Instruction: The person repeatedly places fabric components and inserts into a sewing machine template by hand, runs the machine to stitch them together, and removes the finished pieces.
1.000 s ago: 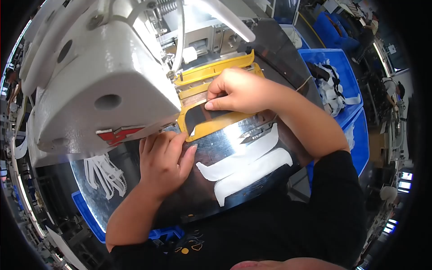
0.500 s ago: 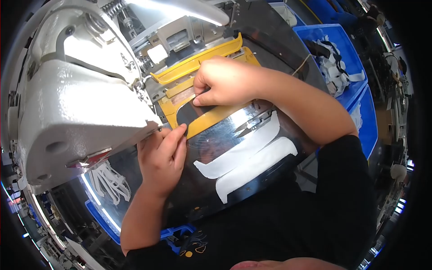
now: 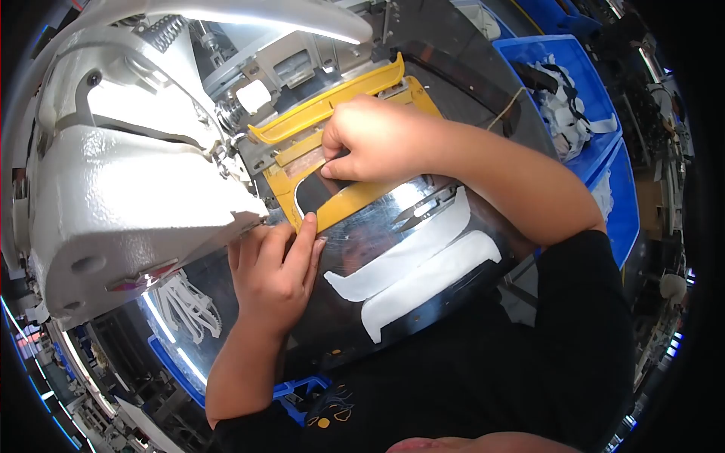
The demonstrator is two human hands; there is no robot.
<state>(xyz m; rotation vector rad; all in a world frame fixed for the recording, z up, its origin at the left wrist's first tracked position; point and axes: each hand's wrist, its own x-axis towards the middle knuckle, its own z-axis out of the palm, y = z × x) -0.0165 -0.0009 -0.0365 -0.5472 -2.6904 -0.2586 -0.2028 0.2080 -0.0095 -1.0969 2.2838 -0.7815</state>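
A yellow sewing template frame lies on the shiny table beside the sewing machine. My left hand has its fingers stretched out, the index fingertip on the frame's near left corner. My right hand is curled over the frame's opening, thumb and fingers closed together near its inner edge; what they pinch, if anything, is hidden. Closer to my body lie two curved white fabric pieces, side by side. A pair of thread snips rests just beyond them.
White strips lie in a bunch under the machine head on the left. On the right, a blue bin holds white and dark scraps, with another blue bin nearer me. A raised yellow bar runs behind the frame.
My left hand's fingers have spread and straightened, and its index finger now lies on the frame's corner. My right hand stays almost in place. The view has shifted slightly.
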